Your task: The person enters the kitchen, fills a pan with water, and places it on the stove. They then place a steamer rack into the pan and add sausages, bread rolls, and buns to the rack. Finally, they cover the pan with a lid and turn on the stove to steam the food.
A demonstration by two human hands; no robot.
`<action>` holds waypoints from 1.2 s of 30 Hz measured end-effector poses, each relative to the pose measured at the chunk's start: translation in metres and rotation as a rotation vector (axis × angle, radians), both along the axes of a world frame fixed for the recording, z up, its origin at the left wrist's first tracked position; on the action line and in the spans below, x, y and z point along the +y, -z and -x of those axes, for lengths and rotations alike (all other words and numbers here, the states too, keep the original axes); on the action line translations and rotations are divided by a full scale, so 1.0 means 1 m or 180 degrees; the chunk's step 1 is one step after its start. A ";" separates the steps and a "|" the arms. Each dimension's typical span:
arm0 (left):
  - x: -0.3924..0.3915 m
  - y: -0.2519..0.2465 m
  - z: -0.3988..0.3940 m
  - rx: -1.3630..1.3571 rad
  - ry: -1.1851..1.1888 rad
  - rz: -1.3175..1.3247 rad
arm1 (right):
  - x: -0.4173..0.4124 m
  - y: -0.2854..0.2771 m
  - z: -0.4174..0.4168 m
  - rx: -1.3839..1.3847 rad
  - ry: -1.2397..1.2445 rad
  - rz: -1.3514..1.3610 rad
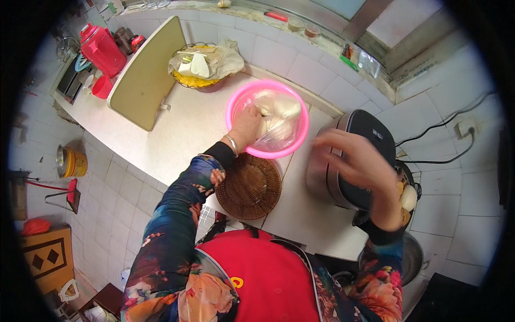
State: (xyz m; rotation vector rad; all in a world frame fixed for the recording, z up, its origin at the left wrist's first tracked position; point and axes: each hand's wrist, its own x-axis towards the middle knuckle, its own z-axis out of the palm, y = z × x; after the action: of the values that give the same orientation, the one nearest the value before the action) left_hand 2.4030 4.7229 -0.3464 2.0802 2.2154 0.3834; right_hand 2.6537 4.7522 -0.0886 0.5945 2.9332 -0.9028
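My left hand (246, 126), with a silver bangle at the wrist, reaches into a pink plastic basket (302, 133) on the counter. Its fingers touch a clear plastic bag (277, 139) that holds pale, rounded pieces, perhaps buns or dough (281, 106); whether they grip it is unclear. Blurred by motion, my right hand (354, 159) is raised above a dark-lidded rice cooker (368, 133), its fingers apart and nothing seen in them. A brown woven round tray (249, 187) sits at the counter's near edge, just below the pink basket.
At the left, a cream board (147, 76) stands upright beside a pink thermos jug (102, 50) and a red cup (102, 87). Behind lies a yellow basket (195, 81) with cloth and white pieces. Cords (438, 161) run to a wall socket at the right. A metal pan (411, 259) stands near my right sleeve.
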 end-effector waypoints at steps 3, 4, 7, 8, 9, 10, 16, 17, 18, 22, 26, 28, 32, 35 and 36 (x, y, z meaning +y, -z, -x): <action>0.009 0.019 -0.010 0.0083 0.0319 -0.0356 | 0.011 0.100 0.083 0.0662 -0.0457 0.0350; 0.014 0.022 -0.012 0.0059 0.0447 -0.0512 | 0.016 0.141 0.101 0.0408 -0.0208 -0.0125; 0.016 0.005 -0.003 -0.0241 0.0146 0.0219 | 0.031 0.178 0.129 -0.0674 0.0556 -0.1102; 0.013 -0.003 0.001 -0.0264 0.0117 0.0278 | 0.036 0.180 0.132 -0.1099 0.0859 -0.1364; 0.011 -0.004 0.008 -0.0451 0.0100 0.0002 | 0.042 0.177 0.135 -0.1178 0.1099 -0.1312; 0.012 -0.005 0.015 -0.0638 0.0085 -0.0270 | 0.049 0.173 0.137 -0.1261 0.1341 -0.1253; 0.004 -0.063 0.047 -0.3010 0.0201 -0.0666 | 0.053 0.137 0.133 -0.0874 0.2200 -0.1644; 0.002 -0.059 0.057 -0.3927 0.0103 -0.0644 | 0.051 0.131 0.133 -0.0758 0.2387 -0.1586; 0.001 -0.058 0.063 -0.4839 0.0029 -0.0602 | 0.058 0.136 0.129 -0.0784 0.2378 -0.1577; -0.028 -0.078 0.066 -0.8106 0.0914 -0.0173 | 0.085 0.177 0.099 -0.0758 0.2284 -0.1518; -0.050 -0.080 0.066 -0.8349 0.1041 0.0138 | 0.086 0.187 0.108 -0.0644 0.2631 -0.1368; -0.056 -0.075 0.071 -0.8096 0.1032 0.0260 | 0.078 0.171 0.113 -0.0479 0.2416 -0.1357; -0.060 -0.045 0.073 -0.7645 0.0431 0.0276 | 0.069 0.121 0.083 -0.0030 0.2120 -0.0016; -0.063 -0.044 0.071 -0.7808 0.0665 0.0197 | 0.044 0.095 0.050 0.1159 0.1718 0.1478; -0.071 -0.045 0.078 -0.7695 0.0700 0.0087 | 0.035 0.096 0.043 0.1370 0.1647 0.1315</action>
State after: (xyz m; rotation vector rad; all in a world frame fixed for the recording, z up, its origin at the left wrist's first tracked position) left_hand 2.3251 4.6524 -0.3013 0.4032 0.3549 1.4801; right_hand 2.6109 4.7868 -0.1850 1.2903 2.8086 -1.8332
